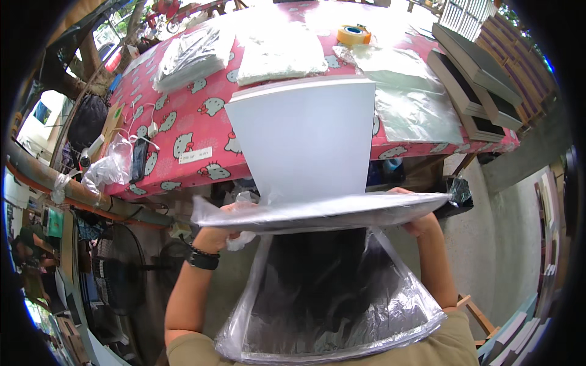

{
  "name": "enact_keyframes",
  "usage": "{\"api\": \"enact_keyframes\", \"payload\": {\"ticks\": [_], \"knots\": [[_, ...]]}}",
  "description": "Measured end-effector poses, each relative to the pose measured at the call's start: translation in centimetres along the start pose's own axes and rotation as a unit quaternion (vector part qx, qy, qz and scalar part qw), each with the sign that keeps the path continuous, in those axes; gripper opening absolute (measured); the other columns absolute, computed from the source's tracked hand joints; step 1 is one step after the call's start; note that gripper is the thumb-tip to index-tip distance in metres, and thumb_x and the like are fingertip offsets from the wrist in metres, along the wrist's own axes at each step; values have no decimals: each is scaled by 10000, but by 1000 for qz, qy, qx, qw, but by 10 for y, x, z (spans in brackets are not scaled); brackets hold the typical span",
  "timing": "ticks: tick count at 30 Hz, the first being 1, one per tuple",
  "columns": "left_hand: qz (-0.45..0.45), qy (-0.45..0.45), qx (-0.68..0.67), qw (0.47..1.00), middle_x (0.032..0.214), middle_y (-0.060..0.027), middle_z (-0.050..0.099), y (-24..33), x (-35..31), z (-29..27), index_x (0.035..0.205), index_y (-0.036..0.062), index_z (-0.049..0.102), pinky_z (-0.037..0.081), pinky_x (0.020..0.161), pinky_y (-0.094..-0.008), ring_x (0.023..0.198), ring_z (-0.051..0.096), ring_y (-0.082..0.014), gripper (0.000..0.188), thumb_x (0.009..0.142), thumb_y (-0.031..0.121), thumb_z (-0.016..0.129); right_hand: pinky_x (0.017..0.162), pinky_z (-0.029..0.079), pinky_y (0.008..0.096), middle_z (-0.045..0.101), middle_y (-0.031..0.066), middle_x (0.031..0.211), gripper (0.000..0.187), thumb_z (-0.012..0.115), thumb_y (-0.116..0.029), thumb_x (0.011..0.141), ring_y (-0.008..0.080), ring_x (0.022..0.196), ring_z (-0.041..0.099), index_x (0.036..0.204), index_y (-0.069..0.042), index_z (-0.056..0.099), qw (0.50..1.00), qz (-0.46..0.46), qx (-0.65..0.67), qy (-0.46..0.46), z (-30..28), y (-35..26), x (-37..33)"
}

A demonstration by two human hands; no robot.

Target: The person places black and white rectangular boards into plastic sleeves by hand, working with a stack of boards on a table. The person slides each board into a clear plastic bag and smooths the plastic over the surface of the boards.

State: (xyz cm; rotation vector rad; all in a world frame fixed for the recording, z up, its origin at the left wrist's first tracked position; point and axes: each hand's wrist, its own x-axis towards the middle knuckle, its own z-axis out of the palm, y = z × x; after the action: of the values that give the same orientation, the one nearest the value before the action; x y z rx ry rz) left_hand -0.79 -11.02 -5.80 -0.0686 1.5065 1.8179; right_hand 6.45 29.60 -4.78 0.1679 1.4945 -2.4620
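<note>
My left hand (pixel 223 229), right hand (pixel 420 224): fingers gripping ends of plastic-covered panel (pixel 323 215), mid-frame. Dark board (pixel 323 287), bottom centre, already under plastic. White board (pixel 305 140), upper centre, looks bare. Covering partway, I'd judge; white one left.

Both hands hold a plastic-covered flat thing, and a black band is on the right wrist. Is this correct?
No: the head view shows the black band on the left wrist. The left hand and right hand hold the plastic-covered flat thing.
</note>
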Motion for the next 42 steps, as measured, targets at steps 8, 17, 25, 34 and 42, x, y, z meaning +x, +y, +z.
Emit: {"api": "enact_keyframes", "payload": {"ticks": [8,17,25,34,42], "knots": [[178,291,317,885,884,-181,552,-186,93,-49,1079,-7,390,433,687,-368,735,557,-283,420,761,205,565,579,421,272,549,80,724,185,464,-175,835,139,620,506,947,-31,491,888,-75,-381,246,-58,146,46],[332,341,671,568,902,-241,549,-197,120,-109,1052,-10,431,418,705,-427,796,543,-390,353,735,121,517,554,431,385,587,143,735,136,486,-152,798,346,631,563,873,-41,508,740,-209,-566,298,-99,165,90],[455,206,-95,861,811,-29,489,51,15,49,1127,35,412,261,429,-187,552,356,-38,328,852,207,458,927,311,386,476,201,1161,459,580,-259,789,305,1103,424,1143,16,482,756,-72,-126,-639,81,-8,16],[291,-175,-266,902,1236,-70,376,60,31,118,1315,51,199,386,822,-346,1040,433,-213,542,861,259,410,741,428,328,616,72,820,288,544,-293,794,232,773,565,874,-22,601,802,-21,-541,-252,51,25,69],[285,-34,-189,939,1146,-96,466,47,40,144,1245,24,341,372,829,-234,993,468,-141,449,868,247,438,656,401,197,558,21,739,162,575,-135,804,75,710,509,818,23,544,954,-194,-207,-97,130,-3,76]]}}
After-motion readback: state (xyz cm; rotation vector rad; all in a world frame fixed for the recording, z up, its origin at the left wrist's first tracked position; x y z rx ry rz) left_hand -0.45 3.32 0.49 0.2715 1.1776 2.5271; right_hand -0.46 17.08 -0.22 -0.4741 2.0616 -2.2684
